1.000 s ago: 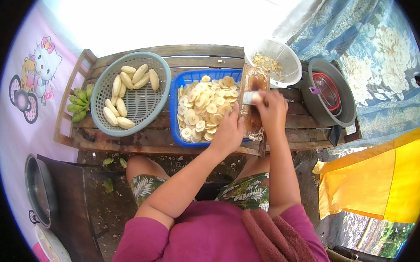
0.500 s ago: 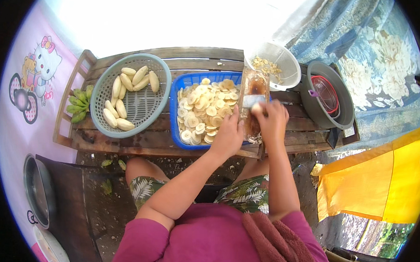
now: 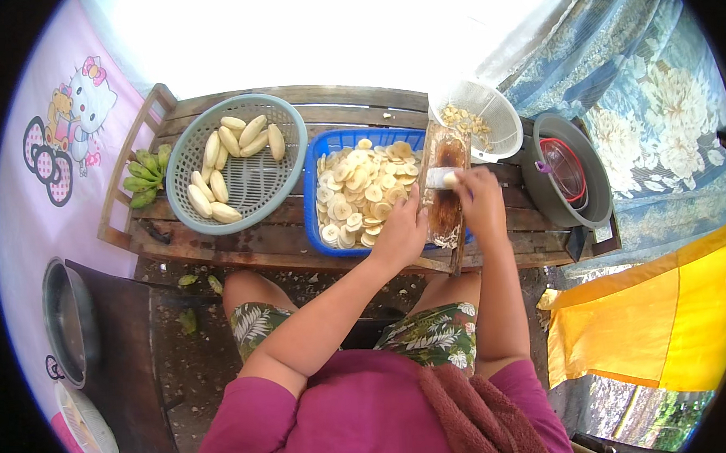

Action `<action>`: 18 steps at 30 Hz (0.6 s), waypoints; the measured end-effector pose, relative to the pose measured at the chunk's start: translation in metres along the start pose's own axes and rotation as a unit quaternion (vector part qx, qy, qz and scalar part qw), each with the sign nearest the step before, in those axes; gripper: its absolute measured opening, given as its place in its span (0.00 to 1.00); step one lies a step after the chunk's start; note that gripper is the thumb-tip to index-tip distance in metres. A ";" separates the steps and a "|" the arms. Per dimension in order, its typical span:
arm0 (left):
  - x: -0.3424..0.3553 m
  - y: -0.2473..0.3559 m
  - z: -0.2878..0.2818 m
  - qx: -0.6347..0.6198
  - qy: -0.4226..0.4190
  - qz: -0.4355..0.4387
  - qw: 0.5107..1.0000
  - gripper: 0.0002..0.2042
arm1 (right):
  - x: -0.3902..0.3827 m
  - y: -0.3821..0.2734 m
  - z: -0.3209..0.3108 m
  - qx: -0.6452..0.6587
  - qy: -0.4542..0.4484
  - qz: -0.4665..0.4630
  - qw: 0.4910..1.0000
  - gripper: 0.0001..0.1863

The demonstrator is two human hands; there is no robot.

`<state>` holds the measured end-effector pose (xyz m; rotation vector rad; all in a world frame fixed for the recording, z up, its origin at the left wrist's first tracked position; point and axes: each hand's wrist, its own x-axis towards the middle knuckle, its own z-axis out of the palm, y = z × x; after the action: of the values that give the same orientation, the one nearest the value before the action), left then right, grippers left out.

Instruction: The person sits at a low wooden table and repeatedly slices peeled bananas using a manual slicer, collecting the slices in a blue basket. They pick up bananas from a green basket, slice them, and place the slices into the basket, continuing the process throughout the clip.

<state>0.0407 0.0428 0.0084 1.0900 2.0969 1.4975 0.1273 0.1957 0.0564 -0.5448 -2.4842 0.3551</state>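
Note:
A wooden slicer board with a pale metal blade across it leans over the right side of a blue basket. My left hand is closed on the board's left edge. In the fingers of my right hand is a peeled banana, pressed to the board at the blade; most of it is hidden. Round banana slices are heaped in the basket under my left hand and the board.
Several peeled bananas lie in a grey-green strainer basket at the left, beside green unpeeled bananas. A white strainer with banana bits and a grey basin holding a red-rimmed container stand at the right of the slatted wooden bench.
My right hand has slid the banana a little away from me along the board, up to the blade. My left hand keeps its hold. The whole view has shifted slightly.

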 end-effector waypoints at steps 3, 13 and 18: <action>0.000 0.000 0.001 -0.011 0.004 0.007 1.000 0.27 | -0.049 -0.030 -0.012 -0.017 0.023 -0.008 1.000 0.12; 0.001 0.000 0.000 0.013 -0.003 0.007 1.000 0.26 | 0.053 0.033 0.033 -0.005 0.075 0.016 0.997 0.11; 0.001 0.003 -0.003 0.010 -0.006 0.022 1.000 0.28 | -0.008 -0.011 0.003 0.009 0.054 0.001 0.999 0.08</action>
<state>0.0390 0.0420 0.0127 1.1568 2.0971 1.4897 0.1280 0.1819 0.0542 -0.5438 -2.3755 0.3394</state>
